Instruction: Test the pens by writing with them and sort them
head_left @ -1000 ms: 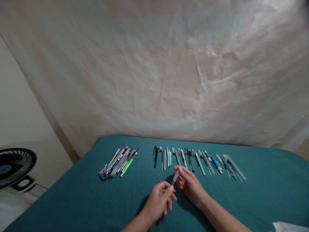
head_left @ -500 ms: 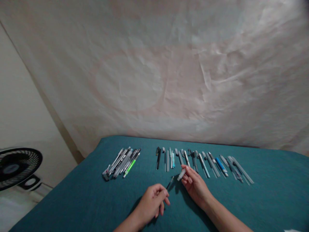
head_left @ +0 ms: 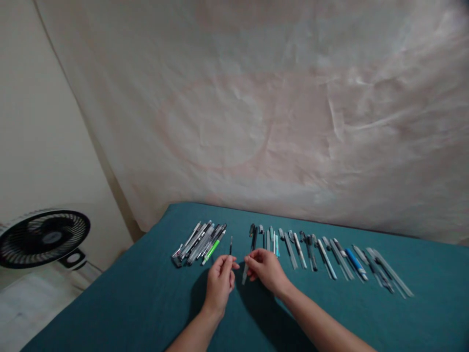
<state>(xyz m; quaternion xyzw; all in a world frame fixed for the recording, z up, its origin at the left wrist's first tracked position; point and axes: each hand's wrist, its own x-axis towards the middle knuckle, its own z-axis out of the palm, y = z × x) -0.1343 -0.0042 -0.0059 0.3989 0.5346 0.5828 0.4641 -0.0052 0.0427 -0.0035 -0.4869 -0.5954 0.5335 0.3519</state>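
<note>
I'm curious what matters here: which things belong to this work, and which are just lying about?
Likely the work:
dark slim piece in left fingers
clear piece in right fingers
row of pens
pen bunch

Seemingly just about:
fan
hanging sheet

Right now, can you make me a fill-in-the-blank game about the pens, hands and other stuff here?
1. The right hand holds a clear piece, and the thin dark piece is in the ____ hand.
2. At the right side of the pile, one slim pen has a bright ____ part.
3. Right of both hands, the thick pen is bright ____.
4. Left of the table is a round black ____.

Missing words: left; green; blue; fan.
</note>
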